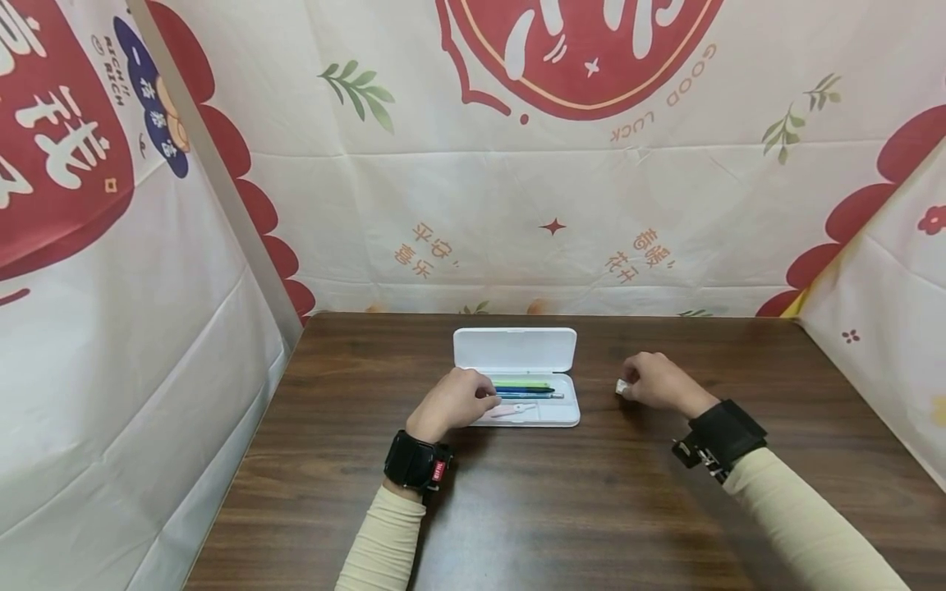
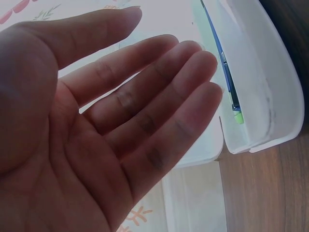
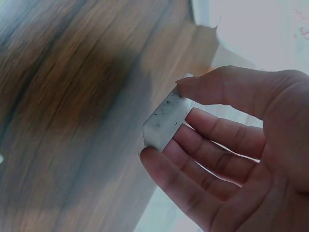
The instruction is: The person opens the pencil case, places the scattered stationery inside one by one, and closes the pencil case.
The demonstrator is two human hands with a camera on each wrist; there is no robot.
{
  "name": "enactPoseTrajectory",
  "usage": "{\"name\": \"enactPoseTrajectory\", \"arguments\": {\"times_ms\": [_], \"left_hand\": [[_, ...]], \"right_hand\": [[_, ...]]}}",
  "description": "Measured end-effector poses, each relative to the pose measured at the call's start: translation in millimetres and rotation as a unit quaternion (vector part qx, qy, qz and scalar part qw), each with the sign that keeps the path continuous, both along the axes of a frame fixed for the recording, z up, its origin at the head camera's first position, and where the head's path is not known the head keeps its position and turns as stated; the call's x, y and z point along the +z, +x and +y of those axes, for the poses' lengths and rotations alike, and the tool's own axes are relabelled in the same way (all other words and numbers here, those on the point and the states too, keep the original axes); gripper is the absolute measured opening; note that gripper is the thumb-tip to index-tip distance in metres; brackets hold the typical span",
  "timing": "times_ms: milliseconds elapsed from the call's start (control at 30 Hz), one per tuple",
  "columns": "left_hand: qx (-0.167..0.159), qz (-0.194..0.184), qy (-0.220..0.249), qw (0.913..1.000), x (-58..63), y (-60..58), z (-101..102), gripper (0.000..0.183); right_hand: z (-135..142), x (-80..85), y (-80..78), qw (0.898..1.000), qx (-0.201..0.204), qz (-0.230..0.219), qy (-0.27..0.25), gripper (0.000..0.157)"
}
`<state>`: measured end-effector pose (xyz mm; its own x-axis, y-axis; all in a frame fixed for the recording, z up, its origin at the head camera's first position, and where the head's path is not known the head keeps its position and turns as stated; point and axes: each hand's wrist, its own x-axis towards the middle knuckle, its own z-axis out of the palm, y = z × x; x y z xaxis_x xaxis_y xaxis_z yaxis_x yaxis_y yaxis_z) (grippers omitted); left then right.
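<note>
An open white pencil case lies on the table, its lid raised at the back. Inside are a green pen or pencil, a dark blue pen, a lighter blue one, and a slim pale pink and white item. My left hand is over the case's left end; in the left wrist view its fingers are extended and hold nothing. To the right of the case, my right hand holds a white eraser with dark specks, pinched between thumb and fingers just above the table.
The brown wooden table ends at the back against a printed white cloth. More cloth hangs along the left side and the right side.
</note>
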<state>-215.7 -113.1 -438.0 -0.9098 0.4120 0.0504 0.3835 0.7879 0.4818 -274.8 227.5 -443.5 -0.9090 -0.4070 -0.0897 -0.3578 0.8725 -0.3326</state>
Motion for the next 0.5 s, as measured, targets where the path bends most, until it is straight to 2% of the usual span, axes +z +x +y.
{"name": "enactPoseTrajectory", "arguments": {"times_ms": [300, 500], "left_hand": [[-0.005, 0.006, 0.002, 1.0000, -0.8, -0.4, -0.1, 0.018], [-0.007, 0.004, 0.001, 1.0000, 0.0, -0.6, 0.8, 0.018]], "right_hand": [[-22.6, 12.0, 6.8, 1.000, 0.023, 0.012, -0.017, 0.010], [-35.9, 17.0, 13.5, 0.999, 0.026, 0.002, -0.033, 0.009]]}}
